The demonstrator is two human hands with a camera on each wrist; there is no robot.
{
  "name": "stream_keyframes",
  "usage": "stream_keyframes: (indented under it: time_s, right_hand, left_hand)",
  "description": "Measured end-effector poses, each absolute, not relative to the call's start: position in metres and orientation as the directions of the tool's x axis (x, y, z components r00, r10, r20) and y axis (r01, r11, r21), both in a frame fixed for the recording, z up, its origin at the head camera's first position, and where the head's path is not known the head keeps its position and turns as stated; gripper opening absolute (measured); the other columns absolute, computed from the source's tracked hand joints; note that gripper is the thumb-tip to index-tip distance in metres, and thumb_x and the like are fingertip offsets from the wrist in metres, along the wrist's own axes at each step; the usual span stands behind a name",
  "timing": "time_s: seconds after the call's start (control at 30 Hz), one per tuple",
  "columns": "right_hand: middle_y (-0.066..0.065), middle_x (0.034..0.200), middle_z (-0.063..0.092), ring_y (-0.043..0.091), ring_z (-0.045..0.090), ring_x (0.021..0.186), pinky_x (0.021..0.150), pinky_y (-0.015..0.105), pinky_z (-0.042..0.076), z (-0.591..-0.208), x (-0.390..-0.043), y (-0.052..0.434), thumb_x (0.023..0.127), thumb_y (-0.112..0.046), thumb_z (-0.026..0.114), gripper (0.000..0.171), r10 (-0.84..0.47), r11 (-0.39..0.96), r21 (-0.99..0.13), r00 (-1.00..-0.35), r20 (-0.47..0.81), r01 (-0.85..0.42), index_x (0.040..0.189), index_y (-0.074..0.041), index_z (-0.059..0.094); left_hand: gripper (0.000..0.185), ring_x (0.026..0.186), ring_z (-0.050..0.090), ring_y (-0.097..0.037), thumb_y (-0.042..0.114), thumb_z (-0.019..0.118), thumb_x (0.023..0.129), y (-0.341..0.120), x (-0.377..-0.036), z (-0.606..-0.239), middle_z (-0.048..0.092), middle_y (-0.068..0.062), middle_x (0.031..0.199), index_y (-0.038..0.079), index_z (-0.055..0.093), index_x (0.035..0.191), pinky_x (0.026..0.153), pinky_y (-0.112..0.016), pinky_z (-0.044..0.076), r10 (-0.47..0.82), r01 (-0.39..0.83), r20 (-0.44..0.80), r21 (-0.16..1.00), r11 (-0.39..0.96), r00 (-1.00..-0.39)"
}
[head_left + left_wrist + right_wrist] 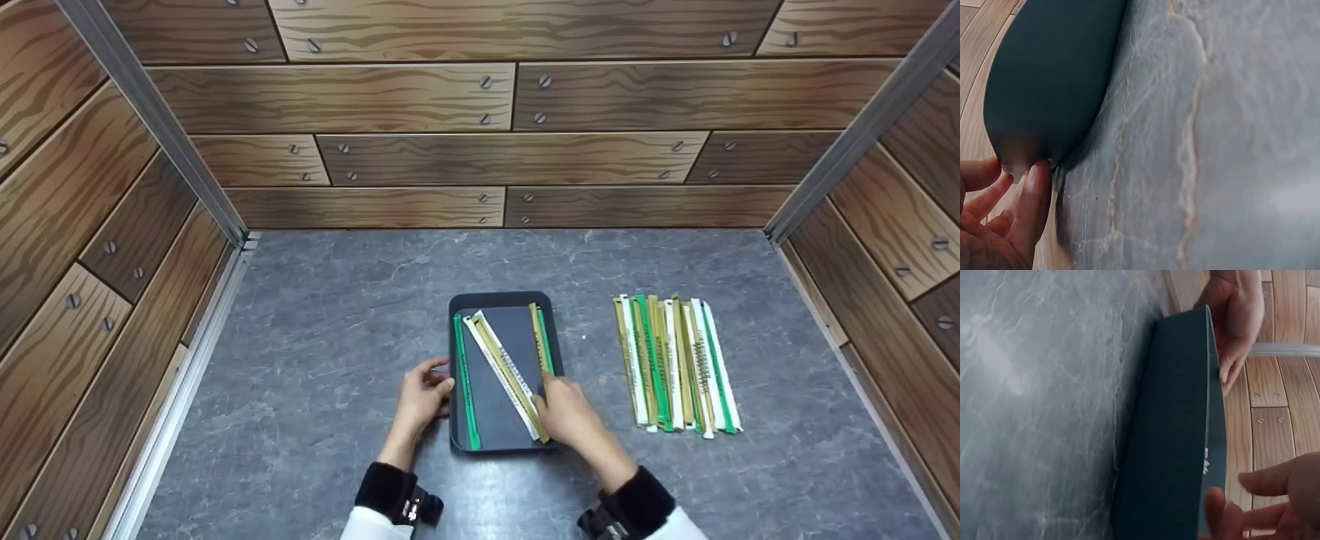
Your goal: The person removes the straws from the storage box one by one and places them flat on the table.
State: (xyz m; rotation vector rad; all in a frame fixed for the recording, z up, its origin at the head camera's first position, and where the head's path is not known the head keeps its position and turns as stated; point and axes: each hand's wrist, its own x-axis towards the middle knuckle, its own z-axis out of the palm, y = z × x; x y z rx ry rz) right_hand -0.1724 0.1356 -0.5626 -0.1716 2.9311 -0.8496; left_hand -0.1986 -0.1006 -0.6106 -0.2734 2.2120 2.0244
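Head view: we are looking forward and down from above, taking in the whole table [315,315] and tray [501,298]. Left wrist view: we are sitting low and very near the tray's [1050,73] outer wall. Right wrist view: we are facing its opposite wall [1174,433], equally close. All three are sharing the tray.

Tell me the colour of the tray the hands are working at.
The tray is dark blue-grey, almost slate; the head view shows it best.

Matt dark plastic tray [556,352]
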Motion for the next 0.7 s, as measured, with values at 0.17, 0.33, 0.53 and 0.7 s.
stream_keyframes:
  time_s: [0.17,0.33,0.53,0.7]
  right_hand:
    - [0.03,0.106,0.065,0.042,0.063,0.101,0.082,0.05,0.055,-0.568,-0.175,0.126,0.094,-0.008,0.06,0.043,-0.104,0.886,-0.463,-0.986,-0.129,-0.033,0.129,0.016,0.052]
    - [0.022,0.09,0.065,0.036,0.067,0.081,0.058,0.042,0.057,-0.573,-0.18,0.121,0.081,0.005,0.064,0.025,-0.062,0.91,-0.415,-0.985,-0.159,0.009,0.105,0.007,0.064]
    - [0.016,0.076,0.061,0.033,0.064,0.066,0.047,0.041,0.053,-0.582,-0.183,0.12,0.077,0.011,0.067,0.012,-0.086,0.941,-0.332,-0.995,-0.043,-0.067,0.08,0.0,0.066]
    - [0.016,0.074,0.063,0.036,0.063,0.062,0.046,0.046,0.052,-0.586,-0.184,0.119,0.078,0.008,0.068,0.009,-0.096,0.955,-0.278,-0.995,0.033,-0.102,0.08,-0.001,0.068]
  left_hand:
    - [0.04,0.071,0.064,-0.02,-0.003,0.062,0.093,-0.101,-0.199,-0.611,0.06,-0.019,0.103,-0.001,0.057,0.132,0.051,-0.033,0.056,-0.042,-0.218,-0.215,0.972,0.086,-0.976]
    - [0.04,0.071,0.064,-0.02,-0.003,0.061,0.093,-0.101,-0.199,-0.611,0.06,-0.019,0.104,-0.001,0.056,0.133,0.052,-0.034,0.057,-0.036,-0.228,-0.226,0.971,0.074,-0.974]
    - [0.04,0.073,0.065,-0.021,-0.004,0.061,0.093,-0.102,-0.2,-0.611,0.06,-0.02,0.105,-0.001,0.056,0.133,0.053,-0.034,0.057,-0.027,-0.236,-0.235,0.97,0.057,-0.972]
    - [0.041,0.074,0.066,-0.021,-0.005,0.06,0.093,-0.102,-0.2,-0.611,0.06,-0.022,0.106,-0.002,0.055,0.134,0.054,-0.034,0.058,-0.011,-0.23,-0.23,0.972,0.035,-0.973]
